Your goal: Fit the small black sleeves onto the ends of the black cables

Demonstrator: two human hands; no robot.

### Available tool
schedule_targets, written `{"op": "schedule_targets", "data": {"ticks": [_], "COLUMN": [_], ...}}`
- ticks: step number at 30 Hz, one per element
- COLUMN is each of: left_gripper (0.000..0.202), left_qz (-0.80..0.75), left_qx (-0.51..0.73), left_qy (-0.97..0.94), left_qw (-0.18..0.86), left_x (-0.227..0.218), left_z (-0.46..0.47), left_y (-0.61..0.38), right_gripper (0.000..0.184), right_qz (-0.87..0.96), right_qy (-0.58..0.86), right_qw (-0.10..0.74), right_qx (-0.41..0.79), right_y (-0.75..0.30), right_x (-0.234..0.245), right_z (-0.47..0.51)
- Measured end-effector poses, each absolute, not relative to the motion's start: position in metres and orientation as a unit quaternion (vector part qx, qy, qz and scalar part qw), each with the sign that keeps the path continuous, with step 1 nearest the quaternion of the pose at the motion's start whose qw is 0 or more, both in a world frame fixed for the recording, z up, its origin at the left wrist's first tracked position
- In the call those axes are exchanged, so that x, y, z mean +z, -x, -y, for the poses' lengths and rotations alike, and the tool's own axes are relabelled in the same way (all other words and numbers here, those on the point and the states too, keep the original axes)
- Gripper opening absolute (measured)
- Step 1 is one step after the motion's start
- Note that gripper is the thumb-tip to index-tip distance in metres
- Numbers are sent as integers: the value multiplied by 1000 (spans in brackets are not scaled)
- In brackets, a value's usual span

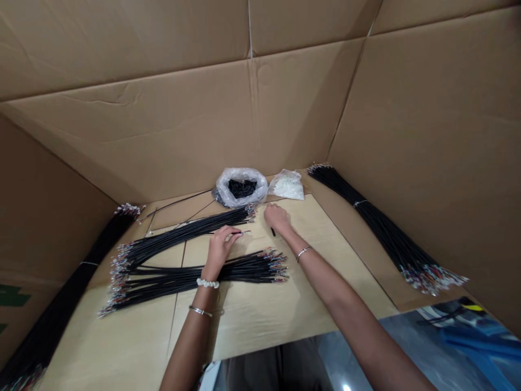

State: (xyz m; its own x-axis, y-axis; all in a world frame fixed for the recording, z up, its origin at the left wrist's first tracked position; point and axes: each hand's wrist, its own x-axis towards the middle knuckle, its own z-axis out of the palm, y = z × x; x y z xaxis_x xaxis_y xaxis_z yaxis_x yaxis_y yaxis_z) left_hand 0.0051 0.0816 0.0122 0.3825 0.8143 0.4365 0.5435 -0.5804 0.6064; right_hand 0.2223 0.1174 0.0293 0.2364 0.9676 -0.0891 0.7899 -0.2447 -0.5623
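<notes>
My left hand (221, 247) is closed in a pinch on a black cable (236, 233), near its stripped end with thin wires showing. It is held between two bundles of black cables: one bundle (191, 234) lies behind, the other (244, 270) in front, partly under my left wrist. My right hand (277, 218) is closed to the right of it, fingers curled down near the table. Its fingertips are mostly hidden, so what they hold does not show. Just below that hand is a short black tube piece (273, 232); whether it is gripped or lying there I cannot tell.
An open plastic bag (222, 191) of small black pieces stands at the back, beside a clear bag (288, 185) with white contents. Tied cable bundles lie on the right (366, 217) and left (87, 266). Cardboard walls (195, 125) surround the table (260, 320) on three sides.
</notes>
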Motion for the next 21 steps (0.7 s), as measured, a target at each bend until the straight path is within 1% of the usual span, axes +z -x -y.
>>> {"op": "schedule_targets", "data": {"ticks": [4,6,7,9,11,13,15,19,21], "left_gripper": [30,30,30,31,33,34,35,38,39], "left_qz": [-397,-383,-374,-354,-349,-357,-359,-350,-357], "left_qx": [352,340,334,319,302,288,278,272,274], "left_qy": [-818,-825,-832,-847,-857,-860,-864,-873,-870], "left_qw": [221,236,240,237,229,223,217,205,201], "left_x": [15,18,20,23,24,25,25,28,29], "left_z": [-75,-72,-71,-68,-65,-61,-58,-53,-52], "left_y": [-2,-3,-4,-7,-10,-13,-15,-15,-15], "right_gripper": [23,21,22,26,34,37,35,25,24], "right_qz": [615,628,624,563,481,419,374,318,308], "right_qy": [699,651,617,509,412,370,362,370,377], "right_qw": [250,300,337,434,490,506,503,452,429], "right_qx": [266,302,340,484,599,657,690,747,761], "right_y": [-229,-228,-227,-222,-217,-213,-211,-209,-209], "right_x": [25,21,18,13,9,6,4,5,6], "right_z": [-102,-86,-79,-65,-57,-55,-56,-60,-60]}}
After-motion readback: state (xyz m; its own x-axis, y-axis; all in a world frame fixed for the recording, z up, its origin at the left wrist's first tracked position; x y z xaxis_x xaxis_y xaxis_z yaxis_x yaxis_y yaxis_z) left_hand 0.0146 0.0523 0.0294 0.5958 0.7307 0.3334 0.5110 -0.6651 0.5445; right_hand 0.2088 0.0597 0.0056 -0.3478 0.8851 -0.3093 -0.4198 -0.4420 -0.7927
